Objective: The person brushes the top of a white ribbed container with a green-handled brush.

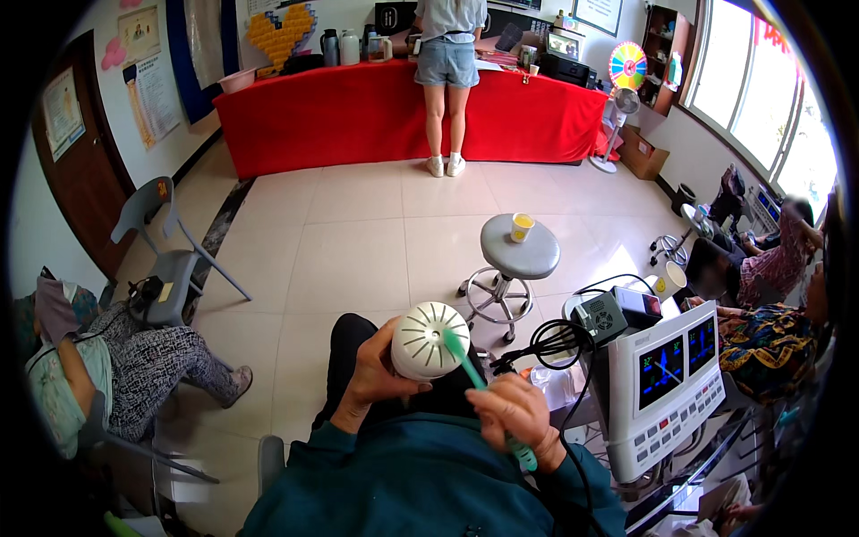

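Above my lap, my left hand grips a white round plastic device by its side. Radial slots and a small centre hole mark the device's top. My right hand is closed around the handle of a green plastic brush, whose head lies over the right part of the slotted top. Whether the brush touches the surface I cannot tell. The underside of the device is hidden.
A white machine with screens, a bundle of black cables and a paper cup are at my right. Ahead stands a grey stool with a cup of yellow liquid. People sit on both sides; another person stands at the red-covered table.
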`<act>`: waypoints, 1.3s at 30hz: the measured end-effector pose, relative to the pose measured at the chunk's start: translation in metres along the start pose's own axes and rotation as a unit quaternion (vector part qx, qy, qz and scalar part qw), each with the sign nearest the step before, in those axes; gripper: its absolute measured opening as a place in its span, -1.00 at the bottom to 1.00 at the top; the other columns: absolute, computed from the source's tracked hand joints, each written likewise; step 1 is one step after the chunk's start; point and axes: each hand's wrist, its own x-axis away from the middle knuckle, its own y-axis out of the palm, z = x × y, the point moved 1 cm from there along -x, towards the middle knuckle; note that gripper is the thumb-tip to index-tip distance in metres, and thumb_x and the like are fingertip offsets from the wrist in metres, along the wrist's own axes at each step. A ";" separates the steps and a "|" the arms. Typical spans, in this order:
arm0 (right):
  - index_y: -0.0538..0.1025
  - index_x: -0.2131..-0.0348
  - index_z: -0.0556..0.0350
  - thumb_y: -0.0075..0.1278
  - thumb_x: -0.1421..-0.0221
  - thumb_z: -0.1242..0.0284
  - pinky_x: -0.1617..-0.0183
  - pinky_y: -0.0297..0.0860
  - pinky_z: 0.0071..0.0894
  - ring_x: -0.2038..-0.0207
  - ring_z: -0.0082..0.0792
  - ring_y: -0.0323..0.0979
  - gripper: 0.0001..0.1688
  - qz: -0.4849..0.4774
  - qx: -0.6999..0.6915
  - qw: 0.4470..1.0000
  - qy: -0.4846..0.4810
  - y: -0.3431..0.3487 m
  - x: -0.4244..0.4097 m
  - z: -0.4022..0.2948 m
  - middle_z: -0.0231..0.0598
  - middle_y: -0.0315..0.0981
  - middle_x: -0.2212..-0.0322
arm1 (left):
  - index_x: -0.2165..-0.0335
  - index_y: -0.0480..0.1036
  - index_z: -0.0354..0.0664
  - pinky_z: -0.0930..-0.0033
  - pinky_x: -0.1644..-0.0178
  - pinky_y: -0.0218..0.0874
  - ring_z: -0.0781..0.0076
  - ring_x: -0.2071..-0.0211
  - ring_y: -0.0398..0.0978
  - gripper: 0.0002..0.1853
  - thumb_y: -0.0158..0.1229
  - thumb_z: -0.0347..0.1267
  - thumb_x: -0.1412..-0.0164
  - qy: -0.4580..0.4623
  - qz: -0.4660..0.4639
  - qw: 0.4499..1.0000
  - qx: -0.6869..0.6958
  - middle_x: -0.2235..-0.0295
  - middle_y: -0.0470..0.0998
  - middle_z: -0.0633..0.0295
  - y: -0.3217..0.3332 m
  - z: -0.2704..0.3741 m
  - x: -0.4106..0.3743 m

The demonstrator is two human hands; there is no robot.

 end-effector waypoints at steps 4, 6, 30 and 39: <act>0.47 0.23 0.30 0.05 0.32 0.72 0.55 0.31 -0.42 0.61 -0.32 0.32 -0.51 -0.006 0.010 1.000 0.003 0.001 -0.008 -0.002 -0.29 0.33 0.62 | -0.04 0.23 -0.35 0.35 -0.10 0.16 0.37 0.01 0.34 0.00 0.50 -0.56 0.51 0.024 0.000 0.999 -0.035 0.05 0.38 0.15 0.001 0.007 0.000; 0.48 0.27 0.29 0.03 0.31 0.73 0.56 0.30 -0.44 0.61 -0.30 0.34 -0.56 0.049 0.022 0.997 0.058 0.001 -0.005 0.003 -0.27 0.35 0.63 | -0.04 0.22 -0.37 0.34 -0.11 0.14 0.35 0.00 0.32 0.00 0.49 -0.57 0.51 0.043 -0.007 0.998 -0.039 0.04 0.37 0.15 0.001 0.007 -0.001; 0.47 0.22 0.25 0.05 0.21 0.60 0.52 0.31 -0.43 0.59 -0.35 0.33 -0.58 -0.017 0.140 0.990 -0.027 0.004 -0.013 -0.007 -0.32 0.34 0.59 | -0.04 0.23 -0.33 0.38 -0.06 0.20 0.40 0.05 0.37 -0.01 0.52 -0.50 0.49 0.039 -0.006 0.998 -0.048 0.08 0.40 0.19 0.005 0.012 0.001; 0.45 0.24 0.33 -0.27 -0.24 0.39 0.50 0.17 -0.58 0.59 -0.50 0.25 -0.65 0.139 -0.283 0.854 0.414 0.000 -0.005 -0.007 -0.25 0.35 0.62 | 0.00 0.26 -0.33 0.31 -0.07 0.20 0.23 0.04 0.38 -0.08 0.48 -0.51 0.48 0.189 0.024 0.969 -0.160 0.06 0.38 0.04 0.012 0.014 -0.004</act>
